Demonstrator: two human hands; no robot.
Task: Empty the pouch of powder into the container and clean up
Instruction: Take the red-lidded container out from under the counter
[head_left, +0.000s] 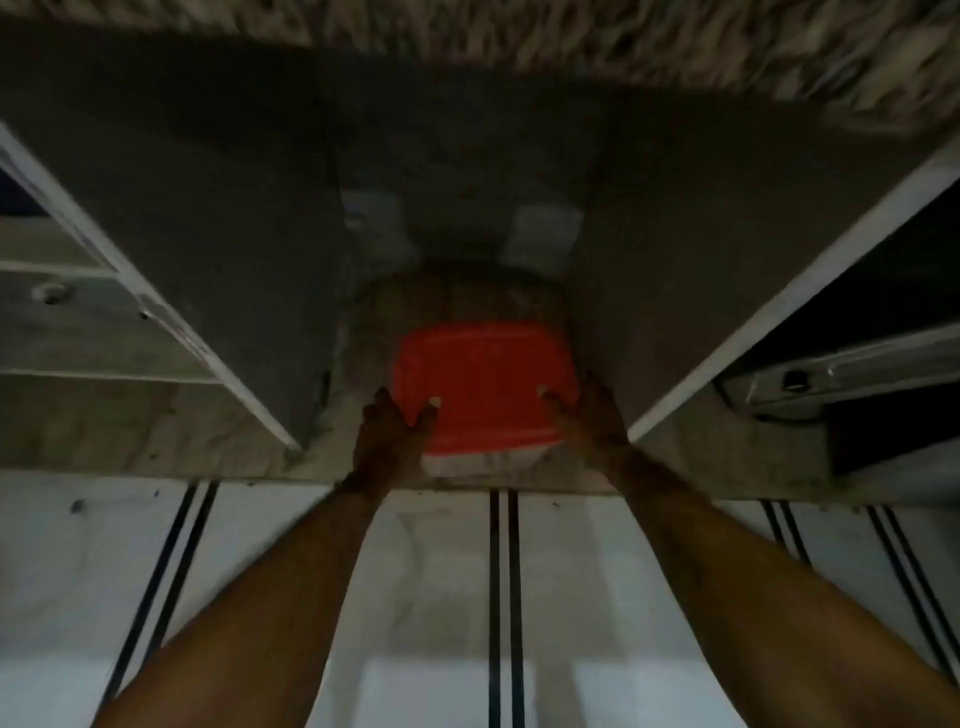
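Cupboard space is taking up most of the dim, blurred view, with the left door (208, 234) and the right door (727, 291) standing open on either side of a shelf (197, 441). The container (483, 462) is sitting near the shelf's front edge between the doors, wearing its red lid (483, 379). The left hand (389, 441) and the right hand (592, 421) are gripping its two sides, thumbs lying on the lid and fingers (382, 402) wrapping down the walls.

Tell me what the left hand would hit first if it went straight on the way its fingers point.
Probably nothing close. The left hand points past the left side of the red-lidded container into the dark gap beside it, so the cupboard back wall likely comes first. Depth is unclear.
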